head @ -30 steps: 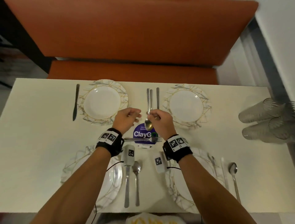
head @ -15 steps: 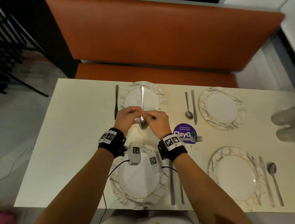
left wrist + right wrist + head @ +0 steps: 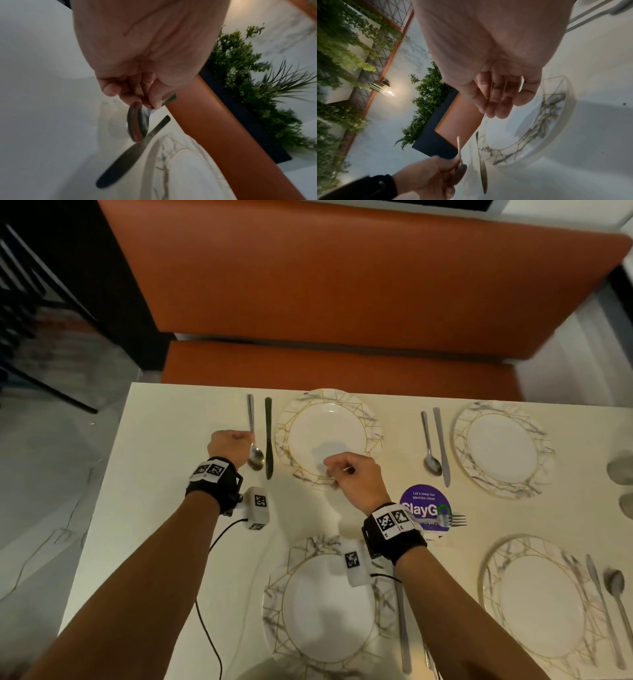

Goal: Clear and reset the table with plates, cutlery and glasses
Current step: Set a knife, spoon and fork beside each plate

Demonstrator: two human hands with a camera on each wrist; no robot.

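Note:
My left hand [image 3: 229, 445] pinches a spoon [image 3: 255, 457] near its bowl, with the handle pointing toward the bench. In the left wrist view thumb and fingers [image 3: 130, 93] grip the spoon [image 3: 137, 124], whose bowl is tilted just left of a knife [image 3: 133, 151]. That knife [image 3: 268, 436] lies left of the far-left plate [image 3: 370, 419]. My right hand [image 3: 352, 477] hovers over this plate's near rim. Its fingers [image 3: 498, 101] hang loosely and hold nothing above the plate [image 3: 556, 121]. The right wrist view also shows my left hand [image 3: 433, 175] with the spoon [image 3: 458, 147].
Far-right plate [image 3: 459, 446] has a spoon [image 3: 430, 446] and knife [image 3: 442, 446] to its left. A fork [image 3: 452, 521] lies on a purple sticker [image 3: 424, 508]. Two near plates [image 3: 274, 594] [image 3: 486, 577] have cutlery beside them. Glasses [image 3: 621, 470] stand at the right edge. An orange bench [image 3: 342, 285] runs behind the table.
Both hands held the spoon over the far-left plate; now my left hand alone has carried it left, past the knife. My right hand has let go and stays near the plate.

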